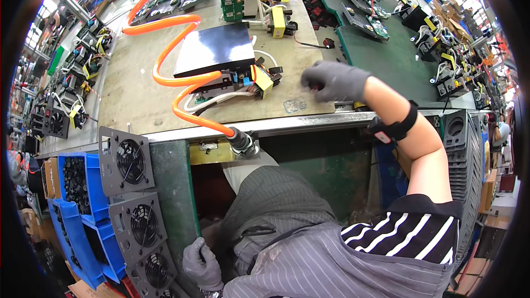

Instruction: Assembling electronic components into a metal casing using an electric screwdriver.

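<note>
My right hand, in a grey glove, is over the front right part of the workbench. Its fingers curl around something small and dark that I cannot make out. To its left lies an electronics assembly with a glossy black panel, white cables and a yellow-wrapped transformer. An orange coiled air hose hangs across this assembly, its metal coupling at the bench's front edge. Low beside my body, next to the green cabinet side, my left hand is gloved too, its fingers curled in with nothing visible in them.
Another open assembly stands at the back. Circuit boards lie on the green mat to the right. Grey fan panels and blue bins of dark parts are at the left. A small connector on a wire lies behind my right hand.
</note>
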The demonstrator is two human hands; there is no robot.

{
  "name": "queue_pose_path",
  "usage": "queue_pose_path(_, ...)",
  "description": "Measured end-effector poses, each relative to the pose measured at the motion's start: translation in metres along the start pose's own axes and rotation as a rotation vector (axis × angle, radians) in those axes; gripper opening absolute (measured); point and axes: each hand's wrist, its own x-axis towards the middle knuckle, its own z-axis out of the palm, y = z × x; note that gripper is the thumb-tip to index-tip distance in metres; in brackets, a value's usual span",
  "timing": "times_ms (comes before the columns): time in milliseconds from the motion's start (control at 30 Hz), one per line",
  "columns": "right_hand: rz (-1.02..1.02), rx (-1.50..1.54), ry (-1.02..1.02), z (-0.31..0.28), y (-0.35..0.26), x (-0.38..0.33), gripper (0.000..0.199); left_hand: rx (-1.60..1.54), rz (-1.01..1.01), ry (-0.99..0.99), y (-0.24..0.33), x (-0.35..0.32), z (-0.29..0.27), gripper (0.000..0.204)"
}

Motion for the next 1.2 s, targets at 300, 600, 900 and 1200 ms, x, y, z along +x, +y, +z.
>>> queue_pose_path(300, 0.159, -0.007, 0.144, -0.029, 0.011, 0.017, 0.046, -0.026, 0.052, 0.0, 0.002, -0.001, -0.001, 0.015)
queue_pose_path(600, 0.359, -0.531, -0.047, -0.038, 0.151, 0.136, 0.05, -0.015, 0.005, -0.007, 0.003, 0.0, -0.001, 0.012)
queue_pose_path(900, 0.244, -0.206, 0.164, -0.018, 0.169, 0.143, 0.069, -0.009, -0.02, -0.013, 0.002, 0.0, 0.0, 0.013)
queue_pose_path(1200, 0.392, -0.28, 0.357, -0.004, 0.186, 0.152, 0.059, 0.018, 0.0, -0.004, 0.004, 0.001, 0.0, 0.015)
